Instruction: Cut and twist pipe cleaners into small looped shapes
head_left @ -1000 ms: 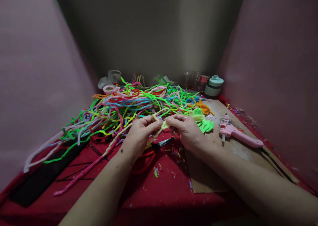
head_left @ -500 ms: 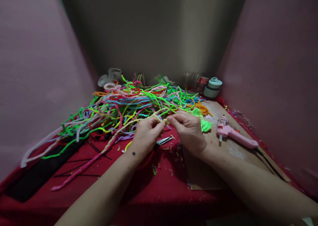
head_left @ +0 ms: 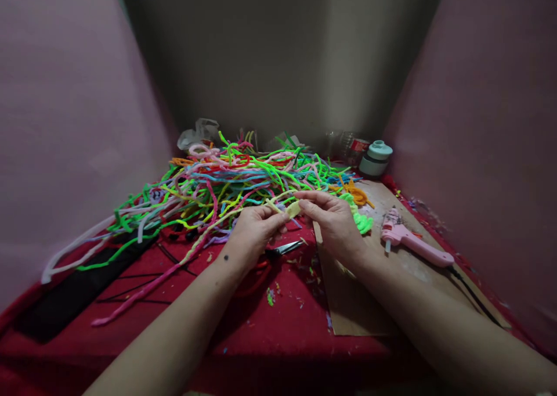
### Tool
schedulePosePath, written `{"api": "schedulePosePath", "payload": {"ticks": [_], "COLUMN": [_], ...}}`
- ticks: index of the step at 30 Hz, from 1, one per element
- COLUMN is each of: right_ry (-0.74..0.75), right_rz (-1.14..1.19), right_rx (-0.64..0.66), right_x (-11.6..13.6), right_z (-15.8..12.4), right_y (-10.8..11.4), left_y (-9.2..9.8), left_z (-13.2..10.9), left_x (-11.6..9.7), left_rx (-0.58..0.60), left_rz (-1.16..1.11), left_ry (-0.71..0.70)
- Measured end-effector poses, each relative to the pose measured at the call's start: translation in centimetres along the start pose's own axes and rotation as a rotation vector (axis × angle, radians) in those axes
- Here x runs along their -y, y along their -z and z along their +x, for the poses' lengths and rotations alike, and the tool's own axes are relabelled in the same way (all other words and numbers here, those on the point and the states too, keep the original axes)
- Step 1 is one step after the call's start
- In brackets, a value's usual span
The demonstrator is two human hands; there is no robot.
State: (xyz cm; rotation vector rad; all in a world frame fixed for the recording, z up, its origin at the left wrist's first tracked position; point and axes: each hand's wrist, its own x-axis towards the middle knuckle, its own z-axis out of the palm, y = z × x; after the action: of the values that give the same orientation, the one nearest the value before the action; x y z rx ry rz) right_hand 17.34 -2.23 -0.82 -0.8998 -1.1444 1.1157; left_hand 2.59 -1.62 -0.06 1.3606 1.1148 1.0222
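Note:
Between my hands is a pale yellow pipe cleaner (head_left: pixel 293 210), its middle part bunched into a small flat piece. My left hand (head_left: pixel 256 231) pinches it from the left between thumb and fingers. On the other side my right hand (head_left: pixel 329 222) pinches the same piece with thumb and forefinger. A pair of scissors (head_left: pixel 287 248) lies on the red cloth just below my hands, blades pointing right. Behind my fingers spreads a big heap of colourful pipe cleaners (head_left: pixel 243 178). Bright green looped pipe cleaners (head_left: pixel 362 222) lie just beyond my right hand.
At the right, a pink glue gun (head_left: pixel 413 242) with a black cord rests on a brown board (head_left: pixel 354 309). A light teal lidded container (head_left: pixel 375 159) stands behind it. A long black strip (head_left: pixel 65 288) lies at the left on the red cloth (head_left: pixel 270 338), among scattered fuzz scraps.
My hands have opened slightly around the pale yellow piece, so more of it shows. My left hand has shifted a little left and down. The view has tilted slightly.

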Motion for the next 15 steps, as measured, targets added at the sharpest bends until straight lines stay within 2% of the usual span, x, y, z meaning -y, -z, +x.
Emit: {"api": "schedulePosePath", "payload": {"ticks": [11,15], "right_ry": [0.053,0.094], "right_rz": [-0.034,-0.082], "right_rx": [0.061,0.015], "right_x": [-0.53,-0.22], "right_z": [0.60,0.34], "right_y": [0.66,0.50], "left_y": [0.23,0.25], "left_z": [0.03,0.03], "left_x": [-0.11,0.01], "left_rx": [0.042,0.085], "left_rz": [-0.008,-0.044], "left_ry": [0.060,0.080]}}
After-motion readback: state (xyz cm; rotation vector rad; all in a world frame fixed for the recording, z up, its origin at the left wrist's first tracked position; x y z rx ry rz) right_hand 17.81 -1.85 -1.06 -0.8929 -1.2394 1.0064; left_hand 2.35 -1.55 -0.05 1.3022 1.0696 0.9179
